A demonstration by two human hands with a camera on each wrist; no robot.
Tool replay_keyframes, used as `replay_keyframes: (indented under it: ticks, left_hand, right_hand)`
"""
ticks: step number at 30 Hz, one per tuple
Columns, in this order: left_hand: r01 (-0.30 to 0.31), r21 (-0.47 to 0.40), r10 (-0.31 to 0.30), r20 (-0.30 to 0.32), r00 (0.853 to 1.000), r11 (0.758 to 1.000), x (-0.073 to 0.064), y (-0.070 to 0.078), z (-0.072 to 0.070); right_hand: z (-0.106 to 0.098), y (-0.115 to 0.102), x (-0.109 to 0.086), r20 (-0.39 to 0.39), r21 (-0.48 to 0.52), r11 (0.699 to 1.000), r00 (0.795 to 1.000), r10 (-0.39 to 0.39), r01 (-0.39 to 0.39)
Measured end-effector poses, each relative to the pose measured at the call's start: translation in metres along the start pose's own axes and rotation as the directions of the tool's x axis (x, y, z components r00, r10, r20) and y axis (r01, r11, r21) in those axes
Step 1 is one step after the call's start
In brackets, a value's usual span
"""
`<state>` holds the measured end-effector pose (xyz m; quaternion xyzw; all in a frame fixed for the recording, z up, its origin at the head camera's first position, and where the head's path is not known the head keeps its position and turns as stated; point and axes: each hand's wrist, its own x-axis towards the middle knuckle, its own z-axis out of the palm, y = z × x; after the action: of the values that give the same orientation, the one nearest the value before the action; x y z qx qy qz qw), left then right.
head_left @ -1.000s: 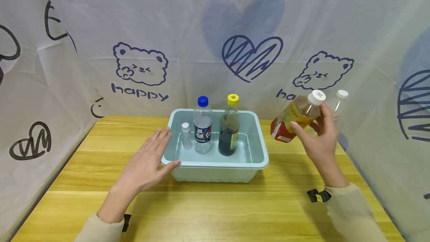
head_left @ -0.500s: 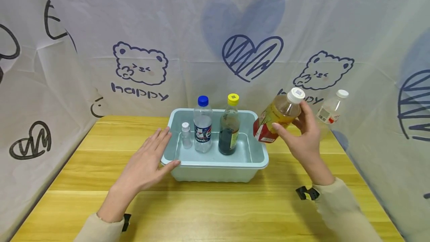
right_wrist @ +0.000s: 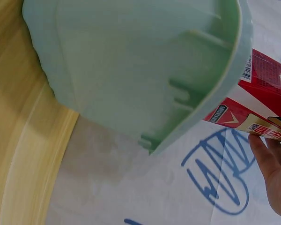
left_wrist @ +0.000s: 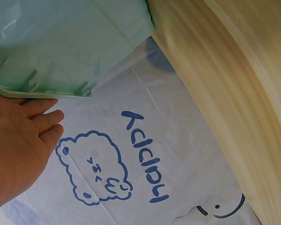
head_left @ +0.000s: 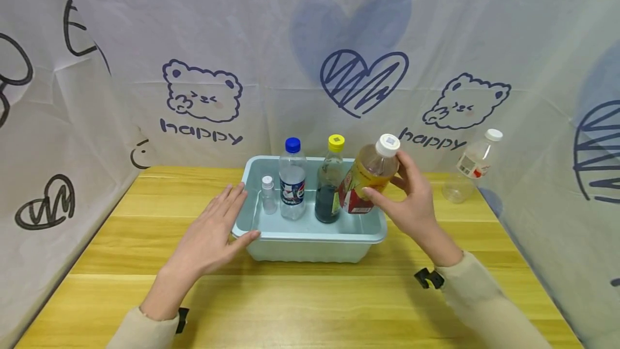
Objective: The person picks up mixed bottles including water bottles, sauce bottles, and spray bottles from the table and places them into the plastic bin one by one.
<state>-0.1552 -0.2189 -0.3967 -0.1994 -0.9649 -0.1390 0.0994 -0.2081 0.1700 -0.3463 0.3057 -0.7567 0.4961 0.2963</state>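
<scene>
My right hand grips a white-capped drink bottle with a red and yellow label. That bottle is tilted over the right part of a pale green plastic basin, beside a yellow-capped bottle of dark liquid. Left of it in the basin stand a blue-capped Pepsi bottle and a small clear bottle. My left hand rests on the basin's left rim with straight fingers; the left wrist view shows its fingers under that rim. In the right wrist view the basin wall partly hides the red label.
A clear bottle with a white cap stands at the back right of the wooden table. Behind and at both sides hangs a white cloth with bear and heart drawings.
My right hand has carried the red-labelled bottle leftward, from the right of the basin to over its right part. The clear bottle behind has come into full view. My left hand stays put.
</scene>
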Motion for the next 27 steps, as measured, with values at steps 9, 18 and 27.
replay_keyframes:
  ticks: [9, 18, 27]
  left_hand:
    - [0.001, -0.004, -0.001, 0.005, 1.0, 1.0, 0.0, -0.001, 0.001]
    - [0.01, -0.009, -0.01, 0.0, 1.0, 1.0, 0.0, 0.0, 0.002]
    - [0.008, -0.01, -0.008, 0.011, 1.0, 1.0, 0.0, 0.0, 0.001]
  right_hand:
    - [0.02, -0.01, 0.002, 0.109, 0.056, 0.995, 0.991, 0.074, -0.08]
    - [0.037, -0.02, 0.007, 0.27, 0.115, 0.96, 0.938, 0.216, -0.254]
    - [0.056, -0.023, 0.016, 0.383, 0.204, 0.903, 0.88, 0.283, -0.379]
